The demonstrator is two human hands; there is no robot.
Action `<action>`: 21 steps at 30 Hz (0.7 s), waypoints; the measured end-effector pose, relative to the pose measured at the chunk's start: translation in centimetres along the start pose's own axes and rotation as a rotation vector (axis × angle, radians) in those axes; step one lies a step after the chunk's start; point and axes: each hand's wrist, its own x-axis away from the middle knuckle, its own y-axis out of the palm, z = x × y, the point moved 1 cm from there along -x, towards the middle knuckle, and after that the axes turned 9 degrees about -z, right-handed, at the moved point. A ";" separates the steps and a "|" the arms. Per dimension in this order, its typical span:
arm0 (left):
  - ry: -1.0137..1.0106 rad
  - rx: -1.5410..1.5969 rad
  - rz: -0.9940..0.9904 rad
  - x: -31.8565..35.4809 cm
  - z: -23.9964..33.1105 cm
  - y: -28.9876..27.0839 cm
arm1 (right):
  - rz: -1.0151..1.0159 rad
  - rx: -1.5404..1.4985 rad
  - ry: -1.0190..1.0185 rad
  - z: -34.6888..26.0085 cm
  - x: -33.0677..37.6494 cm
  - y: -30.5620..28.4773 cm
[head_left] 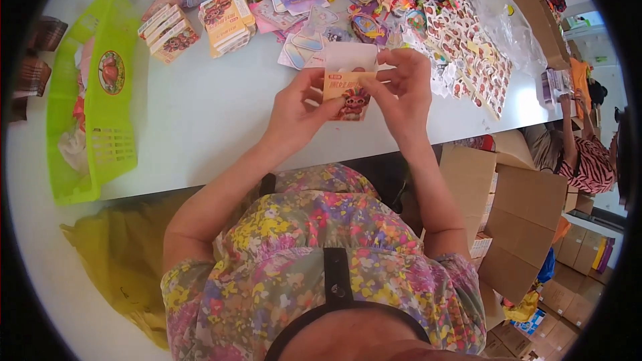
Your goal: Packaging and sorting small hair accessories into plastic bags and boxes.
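A small orange and cream cardboard box [346,98] with a red cartoon figure is held upright above the white table. Its white top flap stands raised, and part of something inside shows at the opening. My left hand [299,107] grips the box from the left, thumb across its lower front. On the right side, my right hand [405,93] pinches the upper edge between thumb and fingers. Closest beyond the box are flat pastel cards [306,45] in a loose pile. Similar boxes stand in a stack [227,21] and a row [168,35] to the left.
A green plastic basket [112,117] stands at the left edge. Colourful small trinkets [381,0] and sticker sheets [468,53] cover the far right, beside clear plastic wrap [511,23]. Open cartons [525,227] stand below the table at right. Another person [588,164] works beyond.
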 end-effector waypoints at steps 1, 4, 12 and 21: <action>0.015 -0.147 -0.018 0.7 0.2 -0.5 | -0.079 0.166 -0.064 -0.3 0.5 0.3; 0.017 -0.198 -0.080 2.9 0.9 -0.6 | -0.200 0.349 -0.138 -2.0 1.5 1.0; -0.154 -0.074 0.004 7.3 -0.1 -0.3 | -0.594 0.303 0.130 0.5 2.9 1.0; -0.120 -0.023 -0.044 7.9 -0.9 -0.5 | -0.202 -0.084 0.209 2.2 6.5 2.5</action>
